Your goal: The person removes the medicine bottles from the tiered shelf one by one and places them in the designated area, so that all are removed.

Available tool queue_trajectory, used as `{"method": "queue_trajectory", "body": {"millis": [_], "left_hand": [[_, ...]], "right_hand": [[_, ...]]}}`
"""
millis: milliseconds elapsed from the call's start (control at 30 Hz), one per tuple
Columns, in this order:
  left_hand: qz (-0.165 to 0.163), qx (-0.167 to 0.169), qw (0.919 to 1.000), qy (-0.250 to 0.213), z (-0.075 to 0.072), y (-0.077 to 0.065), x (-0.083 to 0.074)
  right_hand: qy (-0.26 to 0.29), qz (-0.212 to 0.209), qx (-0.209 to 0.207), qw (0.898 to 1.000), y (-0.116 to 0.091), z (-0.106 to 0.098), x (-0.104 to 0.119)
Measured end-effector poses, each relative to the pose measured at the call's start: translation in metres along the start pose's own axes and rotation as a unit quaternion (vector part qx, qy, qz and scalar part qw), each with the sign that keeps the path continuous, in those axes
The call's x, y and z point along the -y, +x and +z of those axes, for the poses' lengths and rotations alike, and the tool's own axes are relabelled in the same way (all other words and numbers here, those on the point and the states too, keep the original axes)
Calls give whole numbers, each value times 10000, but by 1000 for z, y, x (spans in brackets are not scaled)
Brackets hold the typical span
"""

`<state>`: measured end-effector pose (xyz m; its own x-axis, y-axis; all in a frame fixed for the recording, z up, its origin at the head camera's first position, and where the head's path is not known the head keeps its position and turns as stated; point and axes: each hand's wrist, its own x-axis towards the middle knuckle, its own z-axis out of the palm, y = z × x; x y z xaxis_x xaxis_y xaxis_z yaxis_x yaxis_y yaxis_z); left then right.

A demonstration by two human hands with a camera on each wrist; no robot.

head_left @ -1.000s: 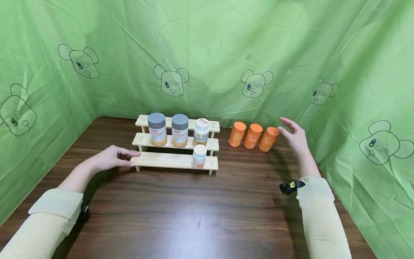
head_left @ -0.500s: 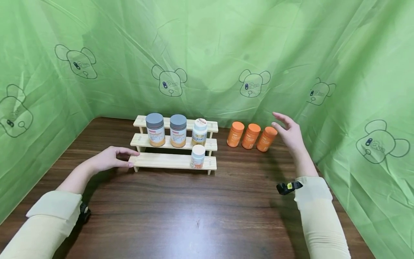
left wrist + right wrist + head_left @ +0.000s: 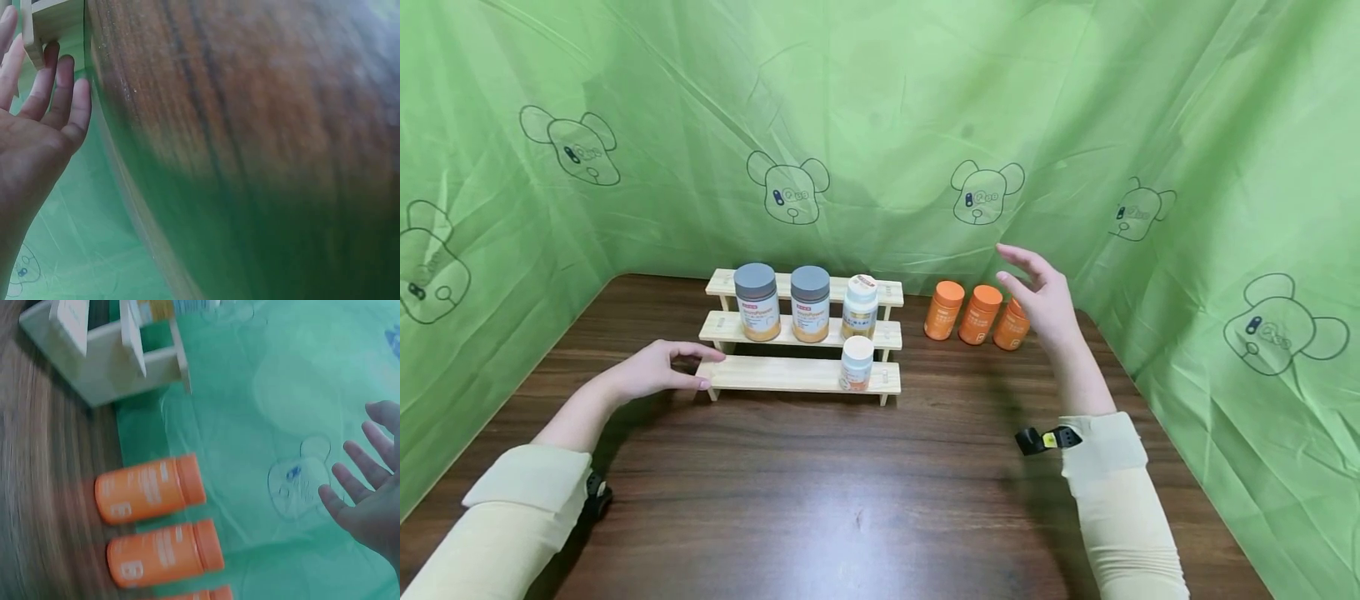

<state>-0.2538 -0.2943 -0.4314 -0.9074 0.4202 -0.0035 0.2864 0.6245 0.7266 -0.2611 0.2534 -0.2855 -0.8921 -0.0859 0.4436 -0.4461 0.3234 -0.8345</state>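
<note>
A pale wooden three-step display stand (image 3: 775, 375) stands at the back of the table. My left hand (image 3: 658, 367) holds the left end of its lowest step, thumb at the front edge and fingers behind; in the left wrist view, the fingers (image 3: 47, 87) meet the wood. The middle step carries two grey-capped jars (image 3: 757, 304) (image 3: 810, 307) and a white bottle (image 3: 860, 308). A smaller white bottle (image 3: 857, 364) stands on the lowest step's right end. My right hand (image 3: 1041, 292) hovers above three orange bottles (image 3: 944, 312) (image 3: 150, 490), fingers apart and holding nothing, partly covering the rightmost one (image 3: 1011, 329).
Green cloth walls (image 3: 880, 125) with bear-head drawings enclose the back and sides of the dark wooden table (image 3: 820, 492). The orange bottles stand in a row right of the stand, close to the back cloth. A black wrist camera (image 3: 1037, 440) sits on the right sleeve.
My right hand has moved left and up, from beside the rightmost orange bottle to above it. The left hand keeps its place at the stand, and the whole view shifts slightly.
</note>
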Motion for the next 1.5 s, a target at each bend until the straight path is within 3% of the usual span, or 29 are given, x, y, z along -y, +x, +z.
{"method": "queue_trajectory", "body": {"millis": [300, 700, 967, 1267, 1500], "left_hand": [[-53, 13, 10000, -74, -1, 3, -1], [-102, -6, 9999, 24, 0, 1, -2], [-207, 32, 9996, 167, -1, 1, -4], [-88, -24, 9995, 311, -1, 1, 0], [26, -48, 9985, 550, 0, 4, 4]], "right_hand": [[478, -169, 216, 9985, 2, 27, -4], [939, -170, 619, 9935, -3, 64, 9], [952, -238, 694, 9927, -4, 79, 13], [987, -281, 906, 9906, -11, 100, 28], [913, -40, 1001, 9908, -5, 117, 9]]}}
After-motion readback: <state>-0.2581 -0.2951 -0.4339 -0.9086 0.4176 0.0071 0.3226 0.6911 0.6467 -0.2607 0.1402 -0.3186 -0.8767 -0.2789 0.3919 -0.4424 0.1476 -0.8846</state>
